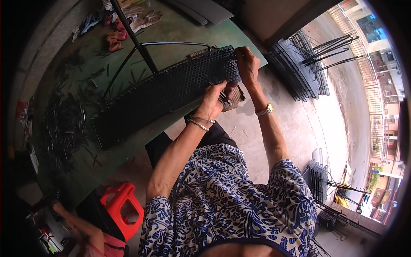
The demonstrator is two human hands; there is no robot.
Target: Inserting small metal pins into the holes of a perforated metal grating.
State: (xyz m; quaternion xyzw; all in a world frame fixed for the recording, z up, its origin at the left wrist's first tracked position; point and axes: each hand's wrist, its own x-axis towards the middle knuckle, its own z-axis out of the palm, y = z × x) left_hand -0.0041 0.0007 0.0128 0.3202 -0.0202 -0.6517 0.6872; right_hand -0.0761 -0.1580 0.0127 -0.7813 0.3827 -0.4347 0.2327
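Note:
A long black mesh panel (171, 85) with a honeycomb pattern lies slantwise over the green table, its right end reaching past the edge. My left hand (212, 99) is closed on the panel's near edge, thumb on top; a few thin strips (225, 102) show by its fingers. At the far right corner, my right hand (248, 64) has its fingers curled and pressed against the panel's end. Whether a small piece is also between those fingers is hidden. Beneath the panel's right end is a piece of brown cardboard (239, 99).
Black strips (64, 124) lie heaped on the green table (124, 160). Cloth gloves (143, 20) are at the back, near a black metal rod (136, 38). Stacked black racks (295, 68) stand right. A red plastic stool (124, 207) and another person's arm (83, 225) are lower left.

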